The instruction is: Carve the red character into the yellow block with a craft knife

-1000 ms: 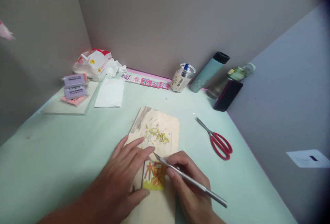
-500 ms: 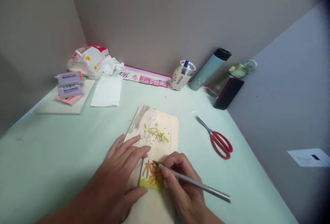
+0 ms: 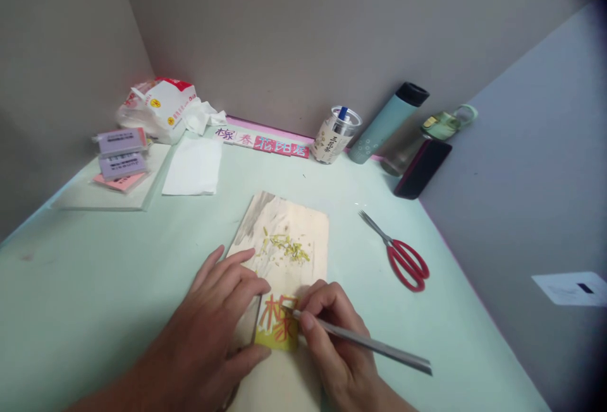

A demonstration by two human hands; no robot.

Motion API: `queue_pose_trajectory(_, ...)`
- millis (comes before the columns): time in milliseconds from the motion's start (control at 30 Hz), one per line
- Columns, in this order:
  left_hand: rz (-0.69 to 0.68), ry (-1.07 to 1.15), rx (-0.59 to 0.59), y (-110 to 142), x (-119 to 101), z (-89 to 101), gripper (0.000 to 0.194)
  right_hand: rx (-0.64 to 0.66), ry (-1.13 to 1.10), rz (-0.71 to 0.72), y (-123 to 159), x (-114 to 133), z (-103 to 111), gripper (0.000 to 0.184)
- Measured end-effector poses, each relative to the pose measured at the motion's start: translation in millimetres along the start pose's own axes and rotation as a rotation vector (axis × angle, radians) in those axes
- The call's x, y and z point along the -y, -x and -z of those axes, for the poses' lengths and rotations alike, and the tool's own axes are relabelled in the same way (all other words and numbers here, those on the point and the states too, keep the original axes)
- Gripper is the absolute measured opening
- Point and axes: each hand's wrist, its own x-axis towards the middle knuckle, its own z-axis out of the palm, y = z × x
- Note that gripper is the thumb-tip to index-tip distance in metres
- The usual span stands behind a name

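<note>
A small yellow rubber carving block (image 3: 265, 339) lies on a wooden board (image 3: 313, 222). Its white-and-yellow top carries a red character, partly cut around. My left hand (image 3: 208, 317) holds the block by its left side, thumb at the lower corner and index finger near the upper one, other fingers resting on the board. In a pen grip, my right hand (image 3: 339, 336) is closed on a silver craft knife (image 3: 374, 345). The knife's tip touches the character or sits just over it. Yellow shavings (image 3: 289, 248) lie on the board beyond my hands.
Red-handled scissors (image 3: 408, 263) lie to the right. At the back stand a cup with pens (image 3: 332, 140), a blue flask (image 3: 386, 124), a green-lidded bottle (image 3: 403, 156) and a phone (image 3: 422, 169). White paper (image 3: 192, 169), wrapped blocks (image 3: 123, 165) and a plastic bag (image 3: 161, 109) are at left.
The craft knife's tip has shifted slightly right and down over the red character. My left index finger has drawn back a little to the left. The view has moved slightly.
</note>
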Motion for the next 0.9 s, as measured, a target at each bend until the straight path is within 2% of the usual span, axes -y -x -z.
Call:
queue_pose_trajectory(367,-0.01,-0.008,-0.015,3,1,-3.0,0.046,0.019,0.06,0.004,-2,-1,0,0.015)
queue_pose_trajectory(600,0.002,-0.001,0.007,1,-1,0.2,0.047,0.019,0.201,0.029,-5,10,-3,0.018)
queue_pose_trajectory(900,0.007,0.019,0.029,0,-1,1.6,0.047,0.041,0.231,-0.036,-4,12,-3,0.018)
